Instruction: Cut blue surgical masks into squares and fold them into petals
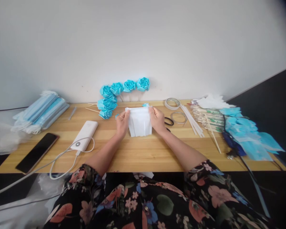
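My left hand and my right hand hold a face mask up between them, its white side towards me. Fingers and thumbs pinch its upper left and upper right corners, and the lower part hangs down with creases. Just beyond its top edge shows a small blue piece. To the right of my right hand lie the black handles of scissors, partly hidden by the hand. Blue paper-like flowers on sticks lean at the wall behind, several of them grouped at the back.
At the left are stacked face masks, a phone and a white power bank with a cable. To the right lie a tape roll, a wire coil, white strips, a wooden stick and blue cut pieces.
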